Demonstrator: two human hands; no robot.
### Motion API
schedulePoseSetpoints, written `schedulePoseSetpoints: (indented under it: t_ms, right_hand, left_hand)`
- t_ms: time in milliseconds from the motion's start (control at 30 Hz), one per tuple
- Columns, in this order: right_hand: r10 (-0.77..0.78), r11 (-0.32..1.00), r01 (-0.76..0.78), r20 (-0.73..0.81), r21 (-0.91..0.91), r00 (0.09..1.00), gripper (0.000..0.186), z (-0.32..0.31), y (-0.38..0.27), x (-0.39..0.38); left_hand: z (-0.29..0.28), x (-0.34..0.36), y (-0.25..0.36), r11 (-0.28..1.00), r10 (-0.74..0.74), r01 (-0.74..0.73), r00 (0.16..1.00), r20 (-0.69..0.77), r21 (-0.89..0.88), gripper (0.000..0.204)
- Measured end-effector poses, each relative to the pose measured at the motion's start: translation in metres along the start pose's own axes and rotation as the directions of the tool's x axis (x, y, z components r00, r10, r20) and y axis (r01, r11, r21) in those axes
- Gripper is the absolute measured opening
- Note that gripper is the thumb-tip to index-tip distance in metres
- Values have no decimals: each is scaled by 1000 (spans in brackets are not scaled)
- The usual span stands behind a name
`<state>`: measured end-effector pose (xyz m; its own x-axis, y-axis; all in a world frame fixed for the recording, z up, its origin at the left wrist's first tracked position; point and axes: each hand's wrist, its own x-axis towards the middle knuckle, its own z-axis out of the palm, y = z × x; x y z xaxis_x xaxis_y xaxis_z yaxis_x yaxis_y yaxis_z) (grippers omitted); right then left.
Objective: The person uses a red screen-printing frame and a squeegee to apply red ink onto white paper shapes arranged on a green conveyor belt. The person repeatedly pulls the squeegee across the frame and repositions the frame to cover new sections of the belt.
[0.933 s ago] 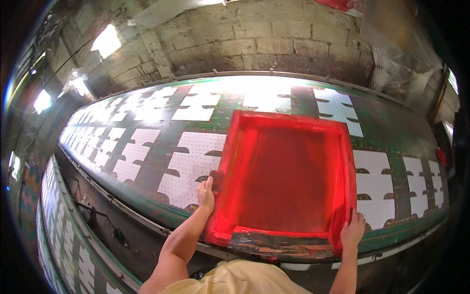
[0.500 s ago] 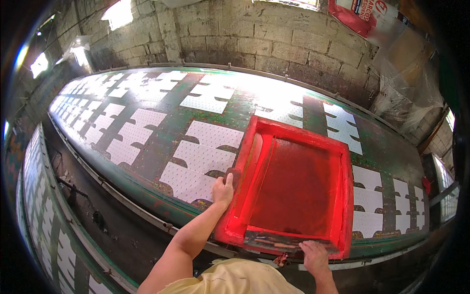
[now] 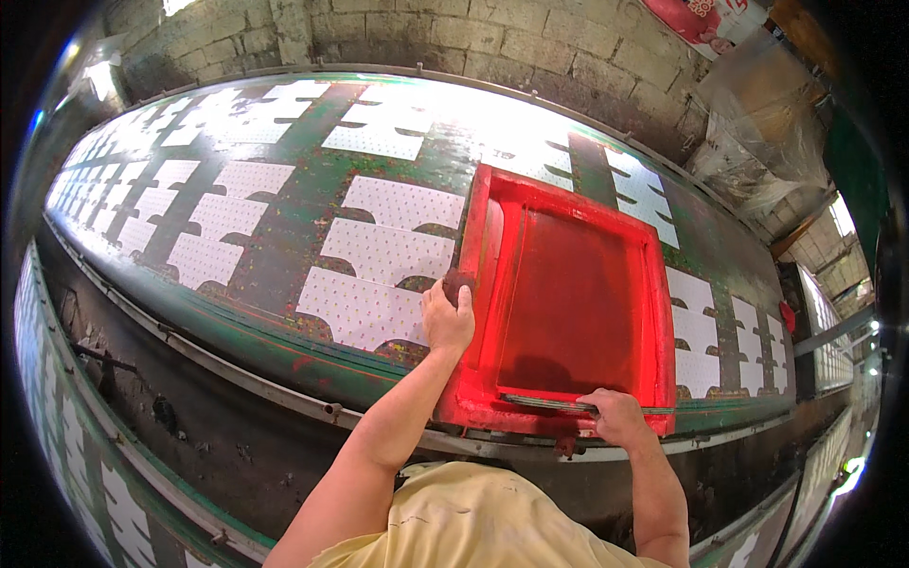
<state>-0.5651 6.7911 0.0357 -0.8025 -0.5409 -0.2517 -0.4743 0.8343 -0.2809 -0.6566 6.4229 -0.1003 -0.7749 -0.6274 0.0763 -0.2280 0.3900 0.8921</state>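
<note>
A red screen-printing frame [image 3: 660, 303] lies on the long table, its mesh stained dark red. My left hand [image 3: 449, 318] is closed at the frame's left side, around a dark block on that edge, thumb pointing up. At the frame's near end, my right hand [image 3: 617, 417] grips a long thin squeegee [image 3: 544, 404] that lies crosswise inside the frame. The fingers curl over its upper edge and hide part of it. Left of the frame are white cut pieces [image 3: 386, 248] with small printed dots and curved notches. Whatever lies under the mesh is hidden.
The long green table [image 3: 284, 317] carries rows of similar white pieces, with a metal rail [image 3: 260, 386] along its near side. Another table [image 3: 59, 398] with pieces stands at lower left. Plastic sheeting [image 3: 757, 142] hangs by the block wall [image 3: 454, 43] at far right.
My right hand has closed over the squeegee and tipped it up from lying flatter at the near edge. My left hand stays at the frame's side. The view has shifted downward.
</note>
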Motion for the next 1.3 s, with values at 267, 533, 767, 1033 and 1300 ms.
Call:
schedulePoseSetpoints:
  t_ms: [267, 533, 767, 1033, 1300]
  right_hand:
    - [-107, 993, 79, -350, -93, 930, 47, 46, -18, -6]
    - [-91, 987, 29, -406, -156, 910, 49, 42, 25, 76]
    - [-59, 977, -30, -397, -213, 916, 42, 4, 92, 191]
    - [-101, 963, -21, -429, -270, 898, 31, -42, 172, 321]
    - [-94, 975, 5, -395, -220, 914, 44, -78, 218, 395]
  left_hand:
    - [5, 1, -7, 998, 59, -59, 998, 0, -7, 66]
    - [4, 5, -5, 993, 69, -68, 998, 3, -95, 50]
    - [3, 5, -4, 996, 54, -55, 998, -8, -65, 49]
    - [1, -1, -4, 1000, -22, 22, 1000, -22, -13, 49]
    - [0, -5, 5, 999, -5, 8, 997, -72, 43, 46]
